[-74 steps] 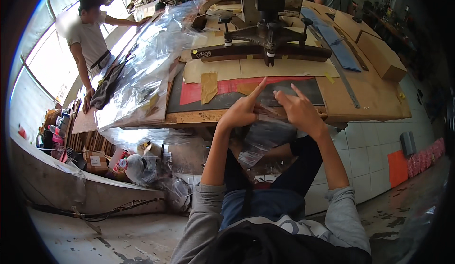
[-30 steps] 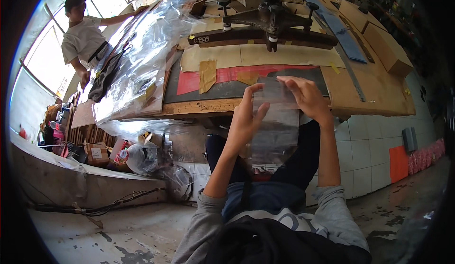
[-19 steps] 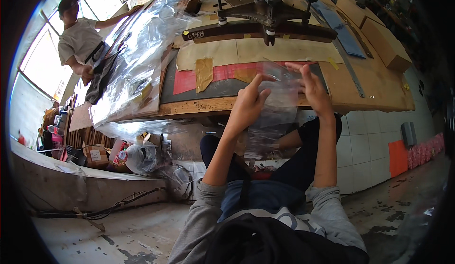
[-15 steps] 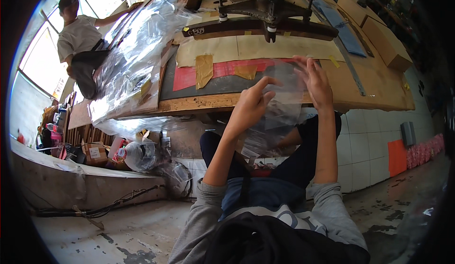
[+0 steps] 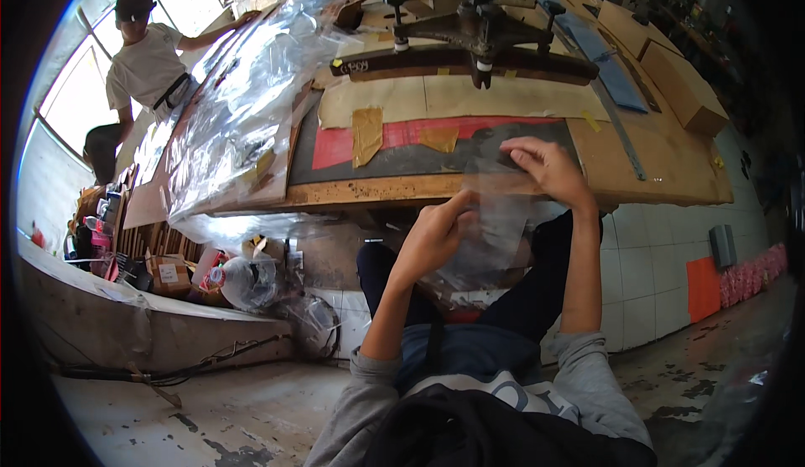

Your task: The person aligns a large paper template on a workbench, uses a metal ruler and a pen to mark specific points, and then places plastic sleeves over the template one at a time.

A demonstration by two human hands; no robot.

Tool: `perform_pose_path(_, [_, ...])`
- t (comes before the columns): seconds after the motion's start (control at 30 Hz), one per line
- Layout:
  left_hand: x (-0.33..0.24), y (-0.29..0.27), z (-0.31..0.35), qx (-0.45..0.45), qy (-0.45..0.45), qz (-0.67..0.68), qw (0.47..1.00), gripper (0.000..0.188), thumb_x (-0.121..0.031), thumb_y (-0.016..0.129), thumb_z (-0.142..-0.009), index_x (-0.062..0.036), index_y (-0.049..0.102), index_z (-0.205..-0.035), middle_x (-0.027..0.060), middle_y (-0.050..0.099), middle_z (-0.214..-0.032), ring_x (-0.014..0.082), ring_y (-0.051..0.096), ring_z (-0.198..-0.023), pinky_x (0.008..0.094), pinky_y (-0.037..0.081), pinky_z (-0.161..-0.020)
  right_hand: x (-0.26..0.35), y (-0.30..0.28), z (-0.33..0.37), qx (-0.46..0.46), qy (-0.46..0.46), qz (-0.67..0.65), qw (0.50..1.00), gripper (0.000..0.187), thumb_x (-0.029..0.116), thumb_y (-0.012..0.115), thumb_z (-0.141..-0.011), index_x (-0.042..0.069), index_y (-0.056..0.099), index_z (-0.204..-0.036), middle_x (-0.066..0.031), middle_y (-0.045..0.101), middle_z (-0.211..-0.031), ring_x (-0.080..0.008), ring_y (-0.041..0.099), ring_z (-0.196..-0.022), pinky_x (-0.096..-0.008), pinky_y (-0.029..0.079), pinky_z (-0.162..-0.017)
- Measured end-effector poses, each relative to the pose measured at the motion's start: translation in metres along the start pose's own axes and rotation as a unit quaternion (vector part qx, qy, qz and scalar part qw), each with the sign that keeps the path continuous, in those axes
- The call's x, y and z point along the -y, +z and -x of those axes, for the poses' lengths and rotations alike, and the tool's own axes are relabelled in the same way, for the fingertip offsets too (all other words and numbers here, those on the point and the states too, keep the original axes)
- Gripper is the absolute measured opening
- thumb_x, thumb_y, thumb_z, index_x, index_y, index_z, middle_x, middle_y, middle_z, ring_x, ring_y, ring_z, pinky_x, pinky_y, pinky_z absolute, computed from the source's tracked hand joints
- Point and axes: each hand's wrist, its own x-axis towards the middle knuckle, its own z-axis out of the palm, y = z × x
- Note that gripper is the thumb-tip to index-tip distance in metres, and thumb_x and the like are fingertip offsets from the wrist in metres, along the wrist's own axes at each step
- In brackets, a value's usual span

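A thin clear plastic sheet or bag hangs over the near edge of the workbench, above my lap. My left hand is closed on its left side, with finger and thumb together. Higher and to the right, my right hand bends over the bench edge, thumb and fingertips nearly together; whether plastic lies between them I cannot make out. Beyond the hands, a dark pad carries a red strip and brown tape pieces. The plastic's lower part blurs into the background.
A dark metal press bar stands over a cream sheet. Crumpled clear film covers the bench's left side, where a person sits. A steel ruler, a blue strip and a cardboard box lie right.
Both hands have come down and nearer to me, the plastic with them. My right hand's spread fingers have folded together. The seated person has shifted posture.
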Motion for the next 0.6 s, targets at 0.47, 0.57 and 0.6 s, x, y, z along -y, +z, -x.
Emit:
perform_pose_path(0.47, [-0.009, -0.018, -0.005, 0.045, 0.012, -0.102, 0.994, 0.011, -0.001, 0.051, -0.079, -0.0012, 0.055, -0.088, 0.0213, 0.056, -0.073, 0.0395, 0.055, -0.075, 0.0434, 0.041, -0.064, -0.03, 0.014, -0.03, -0.106, -0.027, 0.214, 0.971, 0.048, 0.02, 0.068, -0.074, 0.004, 0.055, -0.117, -0.0144, 0.054, -0.117, -0.0291, 0.05, -0.108, -0.0424, 0.039, -0.088])
perform_pose_path(0.57, [0.0, -0.017, -0.004, 0.031, 0.013, -0.124, 0.992, 0.008, -0.001, 0.052, -0.078, 0.0005, 0.051, -0.086, 0.0221, 0.055, -0.072, 0.0411, 0.053, -0.076, 0.0439, 0.04, -0.063, -0.027, 0.011, -0.04, -0.052, 0.019, 0.167, 0.984, 0.038, 0.01, 0.068, -0.073, 0.004, 0.061, -0.11, -0.0117, 0.059, -0.106, -0.02, 0.057, -0.086, -0.0288, 0.044, -0.073])
perform_pose_path(0.6, [0.0, -0.018, -0.003, 0.033, 0.011, -0.125, 0.992, 0.008, -0.001, 0.052, -0.078, 0.0005, 0.051, -0.086, 0.0221, 0.055, -0.072, 0.0411, 0.053, -0.076, 0.0439, 0.04, -0.063, -0.024, 0.012, -0.041, -0.051, 0.021, 0.164, 0.985, 0.038, 0.01, 0.068, -0.073, 0.004, 0.061, -0.11, -0.0117, 0.059, -0.106, -0.02, 0.057, -0.086, -0.0288, 0.044, -0.073])
